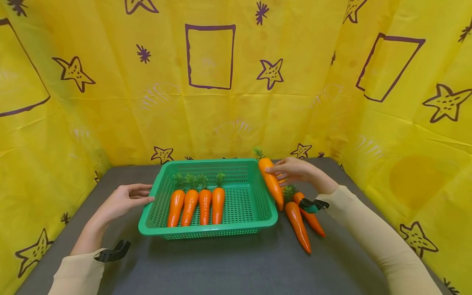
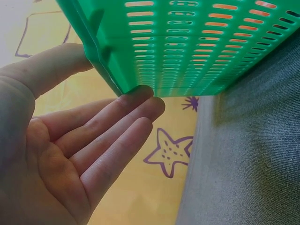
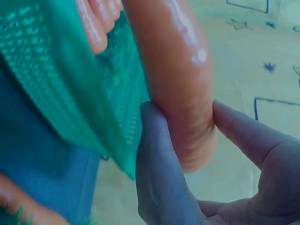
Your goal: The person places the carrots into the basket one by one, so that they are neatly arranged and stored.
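A green plastic basket (image 1: 208,232) holds several carrots (image 1: 190,208) standing in a row at its left, leafy tops toward the back. My left hand (image 1: 121,200) rests at the basket's left side with extended fingers (image 2: 112,154); its fingertips and thumb touch the rim and outer wall. Over the basket's right rim, my right hand (image 1: 293,170) pinches another carrot (image 1: 272,184) between thumb and fingers. That carrot is tilted, its green top up and its pointed end down. In the right wrist view the held carrot (image 3: 176,70) hangs beside the basket wall (image 3: 70,79).
Right of the basket, a few loose carrots (image 1: 298,227) lie on the dark grey table (image 1: 206,266), partly hidden under my right wrist. A yellow curtain (image 1: 210,119) printed with starfish and frames encloses the table at the back and both sides.
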{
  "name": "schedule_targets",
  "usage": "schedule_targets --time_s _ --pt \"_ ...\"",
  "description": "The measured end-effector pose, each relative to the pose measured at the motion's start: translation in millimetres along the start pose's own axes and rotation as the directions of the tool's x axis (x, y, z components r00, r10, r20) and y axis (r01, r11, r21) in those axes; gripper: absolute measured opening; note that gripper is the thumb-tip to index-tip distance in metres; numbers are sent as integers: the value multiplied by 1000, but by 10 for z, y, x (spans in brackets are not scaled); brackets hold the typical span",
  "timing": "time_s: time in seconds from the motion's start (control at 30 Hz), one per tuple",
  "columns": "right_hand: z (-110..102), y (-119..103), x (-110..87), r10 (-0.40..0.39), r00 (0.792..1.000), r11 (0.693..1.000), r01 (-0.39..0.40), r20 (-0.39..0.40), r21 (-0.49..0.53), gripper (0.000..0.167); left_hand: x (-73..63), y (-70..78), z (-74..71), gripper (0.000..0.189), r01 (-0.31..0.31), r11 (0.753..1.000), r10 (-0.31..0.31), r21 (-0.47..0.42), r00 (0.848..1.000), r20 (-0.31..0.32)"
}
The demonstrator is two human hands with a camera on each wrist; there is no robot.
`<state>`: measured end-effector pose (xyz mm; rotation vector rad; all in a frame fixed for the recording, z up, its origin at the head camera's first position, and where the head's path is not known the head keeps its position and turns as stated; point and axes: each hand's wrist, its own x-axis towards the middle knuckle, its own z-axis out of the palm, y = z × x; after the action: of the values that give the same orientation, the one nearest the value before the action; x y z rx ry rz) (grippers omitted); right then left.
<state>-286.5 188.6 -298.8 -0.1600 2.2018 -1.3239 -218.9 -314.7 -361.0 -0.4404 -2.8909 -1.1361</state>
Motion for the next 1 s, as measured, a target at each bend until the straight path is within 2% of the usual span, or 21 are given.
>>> schedule_targets --time_s 0.17,0.4,0.6,1.0 --pt "128 -84 101 -8 999 1000 7 37 4 68 -1 -4 4 57 -6 1000 6 2 1000 -1" --pt "283 -194 198 2 999 1000 -2 44 2 66 4 5 0 56 -3 1000 3 14 1000 2" --pt "426 -287 298 5 996 1000 -6 86 7 51 11 1 -9 57 4 1000 -4 22 1000 5" --pt "676 -323 507 46 993 999 -48 113 20 38 11 -31 -12 58 15 999 -15 28 1000 7"
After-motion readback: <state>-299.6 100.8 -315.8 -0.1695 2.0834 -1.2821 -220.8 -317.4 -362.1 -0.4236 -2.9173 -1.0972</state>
